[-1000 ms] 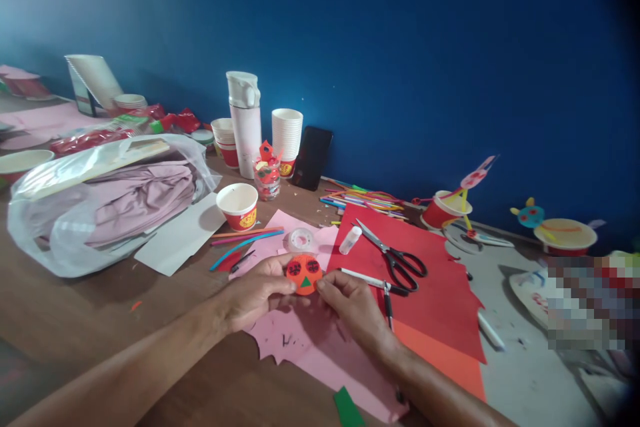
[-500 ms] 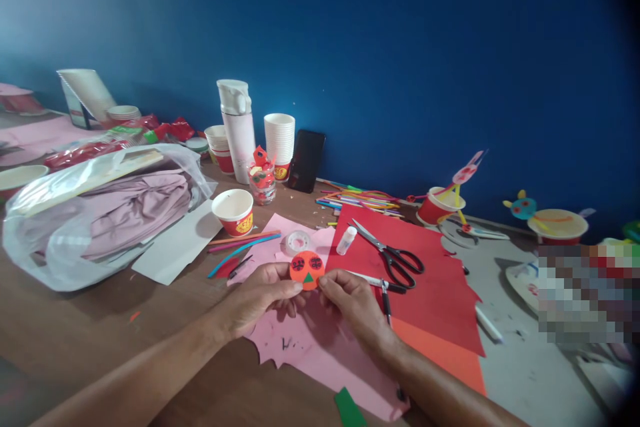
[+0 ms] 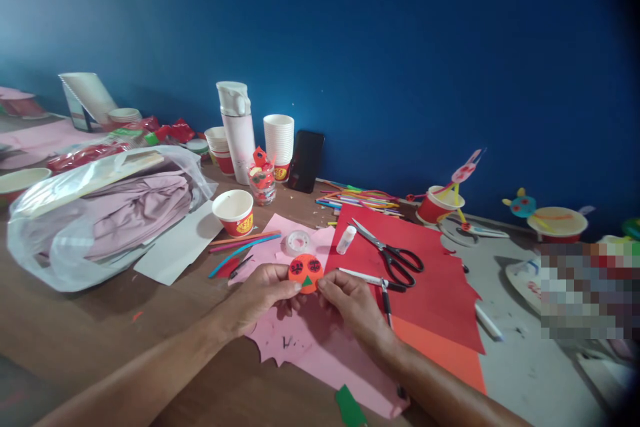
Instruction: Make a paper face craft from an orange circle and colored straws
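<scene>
Left hand (image 3: pixel 260 293) and right hand (image 3: pixel 350 300) pinch the orange disc (image 3: pixel 305 273) at its rim. Light grip best; thumbs clear of the stuck-on face.

You're showing 2 bare hands here, your left hand (image 3: pixel 260 295) and your right hand (image 3: pixel 353 305), with 2 bare forearms running back from them. Your left forearm (image 3: pixel 150 373) is in view for a long stretch, uncovered right to the picture's edge. Your right forearm (image 3: pixel 450 395) shows a shorter stretch, uncovered too. Both arms look lean and taper to the wrists. Knuckles and finger creases read on the back of your right hand. Your nails are too small to make out.
</scene>
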`<action>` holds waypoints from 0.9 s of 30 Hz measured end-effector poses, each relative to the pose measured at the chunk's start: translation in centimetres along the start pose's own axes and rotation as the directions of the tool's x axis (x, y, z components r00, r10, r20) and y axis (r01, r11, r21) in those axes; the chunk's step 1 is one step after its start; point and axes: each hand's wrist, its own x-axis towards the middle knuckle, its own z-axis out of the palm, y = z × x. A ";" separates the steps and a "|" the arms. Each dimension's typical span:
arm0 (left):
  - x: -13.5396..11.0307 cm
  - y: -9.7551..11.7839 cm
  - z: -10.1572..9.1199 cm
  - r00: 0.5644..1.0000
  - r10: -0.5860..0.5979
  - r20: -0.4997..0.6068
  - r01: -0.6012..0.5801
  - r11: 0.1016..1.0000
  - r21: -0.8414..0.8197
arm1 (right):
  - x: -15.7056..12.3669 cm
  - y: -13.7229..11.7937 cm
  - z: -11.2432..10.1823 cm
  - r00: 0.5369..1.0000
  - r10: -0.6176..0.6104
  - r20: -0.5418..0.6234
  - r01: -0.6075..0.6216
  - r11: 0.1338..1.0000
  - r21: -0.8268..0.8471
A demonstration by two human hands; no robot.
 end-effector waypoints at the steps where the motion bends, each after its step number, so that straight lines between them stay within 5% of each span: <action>1: 0.0 -0.1 -0.1 1.000 0.002 0.007 -0.002 1.000 -0.002 | 0.0 0.0 0.0 1.000 0.001 -0.001 -0.001 1.000 -0.002; 18: 0.0 0.1 -0.3 0.999 0.037 0.017 -0.037 0.999 0.003 | -0.3 -0.4 0.0 1.000 0.002 -0.009 -0.002 1.000 -0.014; 27: -0.2 0.3 -0.1 0.993 0.117 0.000 -0.116 0.989 -0.096 | -0.4 -0.2 -0.1 0.996 -0.072 -0.048 0.077 0.990 0.116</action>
